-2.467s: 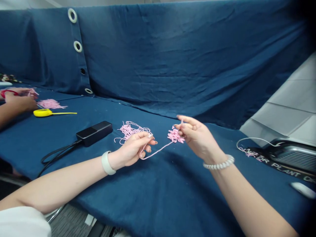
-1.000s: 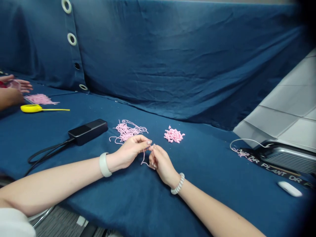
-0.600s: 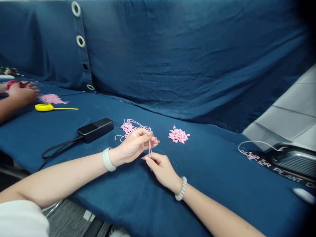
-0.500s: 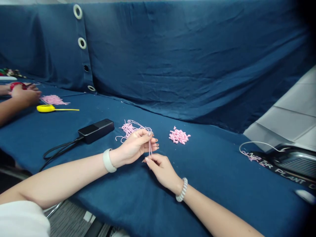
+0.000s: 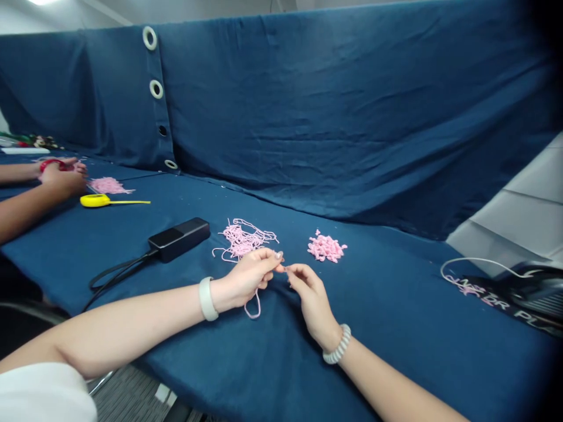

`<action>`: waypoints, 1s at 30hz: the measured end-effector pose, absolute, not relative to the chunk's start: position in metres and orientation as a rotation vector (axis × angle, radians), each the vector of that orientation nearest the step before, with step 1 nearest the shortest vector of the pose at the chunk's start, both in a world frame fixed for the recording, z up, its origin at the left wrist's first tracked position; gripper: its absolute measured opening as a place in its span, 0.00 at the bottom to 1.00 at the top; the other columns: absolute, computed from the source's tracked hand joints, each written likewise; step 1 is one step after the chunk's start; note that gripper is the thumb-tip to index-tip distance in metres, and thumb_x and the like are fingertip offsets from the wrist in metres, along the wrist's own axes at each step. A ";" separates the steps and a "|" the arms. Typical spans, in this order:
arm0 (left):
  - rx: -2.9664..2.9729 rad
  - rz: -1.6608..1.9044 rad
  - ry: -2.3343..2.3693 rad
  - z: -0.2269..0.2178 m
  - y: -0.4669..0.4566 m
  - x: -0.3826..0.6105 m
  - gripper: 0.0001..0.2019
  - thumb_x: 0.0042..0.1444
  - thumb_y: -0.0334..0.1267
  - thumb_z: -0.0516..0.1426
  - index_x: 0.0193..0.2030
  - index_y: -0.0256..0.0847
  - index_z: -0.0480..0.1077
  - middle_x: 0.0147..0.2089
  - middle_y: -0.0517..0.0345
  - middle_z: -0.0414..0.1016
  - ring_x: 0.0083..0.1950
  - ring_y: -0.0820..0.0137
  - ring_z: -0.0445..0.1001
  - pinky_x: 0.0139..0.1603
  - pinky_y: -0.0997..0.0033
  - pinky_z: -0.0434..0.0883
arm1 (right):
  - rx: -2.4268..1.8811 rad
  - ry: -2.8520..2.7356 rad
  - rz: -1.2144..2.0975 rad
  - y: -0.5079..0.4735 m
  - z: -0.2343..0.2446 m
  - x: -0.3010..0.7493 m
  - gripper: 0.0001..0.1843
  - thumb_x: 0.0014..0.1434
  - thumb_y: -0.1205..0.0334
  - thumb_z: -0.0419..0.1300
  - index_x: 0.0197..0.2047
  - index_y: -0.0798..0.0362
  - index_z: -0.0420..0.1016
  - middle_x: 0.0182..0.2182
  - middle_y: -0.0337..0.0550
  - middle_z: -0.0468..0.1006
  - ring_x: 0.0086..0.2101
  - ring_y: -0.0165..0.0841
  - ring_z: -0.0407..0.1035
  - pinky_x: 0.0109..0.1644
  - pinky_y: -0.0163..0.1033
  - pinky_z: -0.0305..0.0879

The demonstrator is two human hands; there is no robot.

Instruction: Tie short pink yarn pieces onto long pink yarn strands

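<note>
My left hand [image 5: 255, 272] is closed on a strand of pink yarn [image 5: 253, 315], whose loop hangs below the palm. Close beside it, my right hand [image 5: 310, 299] pinches at the fingertips, meeting the left thumb and forefinger; the bit of yarn between them is mostly hidden. Just behind my left hand lies a tangled heap of pink yarn strands [image 5: 244, 237]. A pile of small pink knotted pieces [image 5: 326, 247] sits on the blue cloth beyond my right hand.
To the left lie a black box with a cable [image 5: 179, 239] and a yellow tape measure [image 5: 95, 201]. Another person's hands [image 5: 64, 176] hold red-handled scissors near a pink yarn pile [image 5: 109, 186]. A black strap with white lettering [image 5: 497, 302] is at right. Blue cloth hangs behind.
My hands have come level, fingertips together; before, the right was below the left with yarn stretched between. A yarn loop now hangs under my left hand. The view has shifted slightly.
</note>
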State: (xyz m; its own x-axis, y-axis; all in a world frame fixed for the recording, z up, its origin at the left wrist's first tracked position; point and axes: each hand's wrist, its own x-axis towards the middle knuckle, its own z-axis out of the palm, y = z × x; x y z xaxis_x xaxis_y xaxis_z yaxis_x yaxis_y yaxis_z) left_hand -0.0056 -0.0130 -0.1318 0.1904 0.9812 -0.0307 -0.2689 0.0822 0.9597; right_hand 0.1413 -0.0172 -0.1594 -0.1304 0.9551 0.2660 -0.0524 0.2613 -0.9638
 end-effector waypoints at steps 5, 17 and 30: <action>1.125 1.037 0.862 -0.132 -0.018 -0.005 0.24 0.51 0.46 0.61 0.51 0.40 0.61 0.25 0.62 0.70 0.18 0.83 0.52 0.17 0.82 0.45 | -0.835 -1.234 1.276 -0.010 -0.167 0.143 0.16 0.56 0.50 0.57 0.45 0.48 0.73 0.38 0.42 0.73 0.36 0.33 0.65 0.40 0.39 0.61; 1.269 0.849 0.958 -0.139 -0.017 -0.003 0.37 0.50 0.47 0.61 0.63 0.38 0.51 0.26 0.62 0.71 0.19 0.81 0.55 0.17 0.80 0.49 | -0.673 -1.194 1.581 -0.016 -0.159 0.138 0.11 0.46 0.56 0.66 0.21 0.54 0.73 0.24 0.38 0.70 0.27 0.29 0.62 0.36 0.38 0.61; 1.723 0.981 1.074 -0.137 -0.023 -0.002 0.16 0.58 0.45 0.51 0.26 0.37 0.68 0.35 0.52 0.76 0.35 0.71 0.72 0.34 0.72 0.67 | -1.107 -0.985 1.035 0.008 -0.178 0.149 0.17 0.48 0.48 0.61 0.29 0.56 0.74 0.26 0.40 0.72 0.27 0.29 0.61 0.32 0.36 0.57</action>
State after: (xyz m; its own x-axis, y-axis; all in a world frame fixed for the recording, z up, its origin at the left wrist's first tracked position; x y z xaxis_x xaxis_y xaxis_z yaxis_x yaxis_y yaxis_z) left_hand -0.0016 -0.0231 -0.1370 0.3210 0.9311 0.1731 0.2566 -0.2615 0.9305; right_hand 0.1485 0.0081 -0.1780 0.2288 0.9686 0.0969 -0.1446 0.1322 -0.9806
